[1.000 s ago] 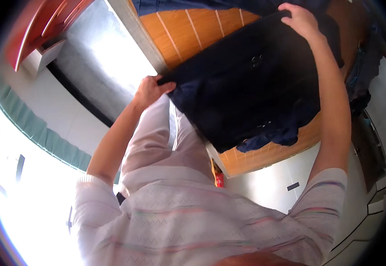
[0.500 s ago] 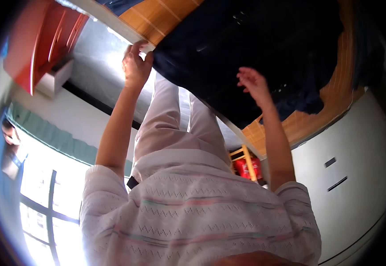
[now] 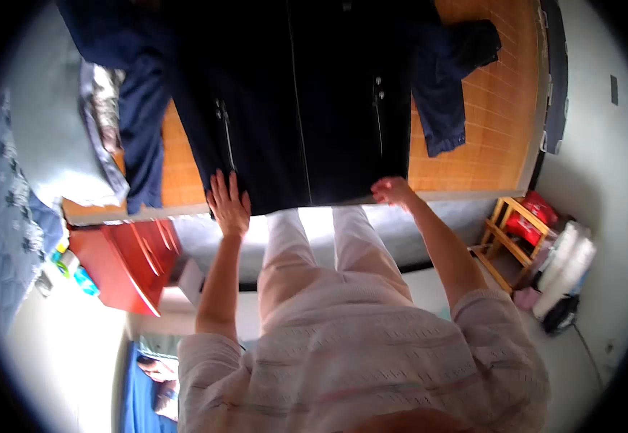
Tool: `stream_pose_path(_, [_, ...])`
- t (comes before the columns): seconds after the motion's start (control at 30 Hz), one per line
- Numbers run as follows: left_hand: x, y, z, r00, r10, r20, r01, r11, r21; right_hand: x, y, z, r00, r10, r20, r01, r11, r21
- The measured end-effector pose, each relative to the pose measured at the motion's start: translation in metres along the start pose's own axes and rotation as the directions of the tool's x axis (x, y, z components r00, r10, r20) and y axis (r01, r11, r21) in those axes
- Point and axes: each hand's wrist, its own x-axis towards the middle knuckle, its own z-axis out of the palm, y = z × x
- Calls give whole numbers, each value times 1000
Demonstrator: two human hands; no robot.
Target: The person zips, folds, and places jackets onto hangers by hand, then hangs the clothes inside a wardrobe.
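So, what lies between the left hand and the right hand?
The head view shows the bottom hem of the dark zip-front jacket between left hand and right hand.

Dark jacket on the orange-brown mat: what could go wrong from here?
The dark jacket reaches the near edge of the orange-brown mat, so its hem might slip over. The left hand lies flat at one lower corner while the right hand is curled at the other; uneven pulling could skew the front. A pocket zip might snag if the cloth gets bunched.
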Motion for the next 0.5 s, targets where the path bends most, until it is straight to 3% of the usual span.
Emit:
stream_pose_path(0.17, [3, 10, -5, 992, -82, 97, 79, 996, 31, -20, -6, -15, 994, -110, 9, 111, 991, -74])
stream_pose_path(0.23, [7, 13, -9, 983, -109, 148, 105, 994, 30, -22, -19, -33, 992, -125, 1, 125, 992, -1])
stream_pose_path(0.3, [10, 13, -10, 974, -125, 186, 121, 992, 34, -12, -31, -59, 958, -283, -52, 287, 952, 104])
stream_pose_path(0.33, [11, 12, -10, 972, -126, 199, 120, 992, 38, -9, -46, -72, 919, -359, -165, 373, 926, 65])
stream_pose_path(0.37, [11, 12, -9, 969, -126, 214, 120, 992, 42, -6, -65, -86, 861, -428, -273, 449, 893, 16])
stream_pose_path(0.43, [13, 13, -9, 965, -136, 226, 125, 990, 65, 18, -99, -120, 441, -763, -473, 633, 638, -438])
stream_pose_path(0.5, [14, 15, -9, 958, -153, 243, 136, 987, 84, 6, -157, -153, 249, -811, -529, 509, 575, -641])
